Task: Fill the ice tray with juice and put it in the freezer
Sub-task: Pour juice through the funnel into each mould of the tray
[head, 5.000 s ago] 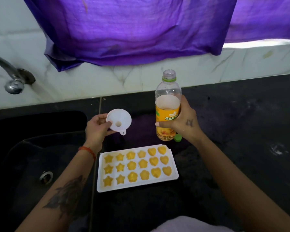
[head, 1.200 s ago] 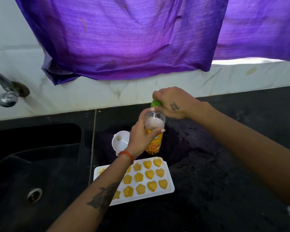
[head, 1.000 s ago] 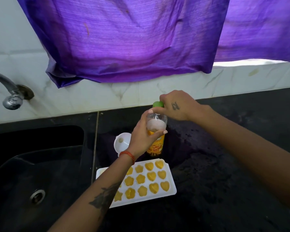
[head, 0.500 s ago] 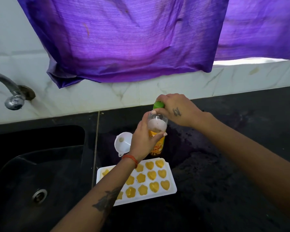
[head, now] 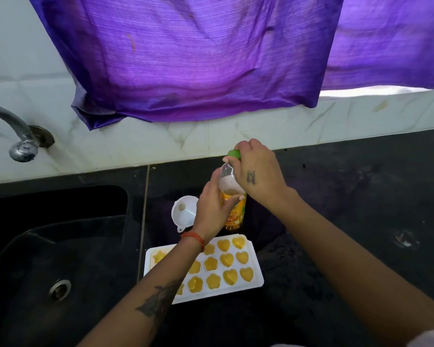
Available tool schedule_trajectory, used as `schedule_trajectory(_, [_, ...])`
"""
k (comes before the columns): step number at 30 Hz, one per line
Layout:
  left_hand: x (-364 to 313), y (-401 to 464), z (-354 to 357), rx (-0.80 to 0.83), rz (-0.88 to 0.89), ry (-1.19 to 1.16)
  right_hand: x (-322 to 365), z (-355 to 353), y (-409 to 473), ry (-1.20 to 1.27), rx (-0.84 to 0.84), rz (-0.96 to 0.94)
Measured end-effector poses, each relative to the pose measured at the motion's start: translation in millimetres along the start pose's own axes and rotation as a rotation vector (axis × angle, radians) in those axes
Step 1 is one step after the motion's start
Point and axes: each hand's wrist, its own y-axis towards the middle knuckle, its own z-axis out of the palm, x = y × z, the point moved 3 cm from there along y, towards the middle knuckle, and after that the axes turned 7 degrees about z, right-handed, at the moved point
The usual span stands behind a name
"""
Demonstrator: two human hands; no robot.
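Note:
A white ice tray (head: 257,278) lies on the black counter, its star, flower and heart cells filled with orange juice. My left forearm covers part of its left side. Just behind it stands the juice bottle (head: 234,214) with an orange label and a little juice inside. My left hand (head: 212,209) grips the bottle's body. My right hand (head: 257,171) is on top of it, fingers curled round the green cap (head: 233,154) at the neck. A white funnel (head: 184,211) lies on the counter left of the bottle.
A black sink (head: 60,246) with a drain (head: 60,289) fills the left side, and a metal tap (head: 18,139) sticks out from the marble wall. A purple cloth (head: 198,58) hangs above. Black counter (head: 361,209) stretches to the right.
Five seconds ago my left hand held the funnel and my right held the open bottle. Now the funnel lies on the counter, my left hand holds the bottle and my right hand turns on the cap.

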Motion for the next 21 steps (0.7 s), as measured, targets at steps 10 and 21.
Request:
schedule_trajectory(10, [24.0,-21.8,-5.1,0.262,-0.350,-0.248,-68.3,52.3,-64.6,0.904,0.382,0.567])
schedule_trajectory(21, [44.8,-10.1,-78.8,-0.245,-0.233,0.385,-55.0,112.4,-61.0,0.621,0.350,0.506])
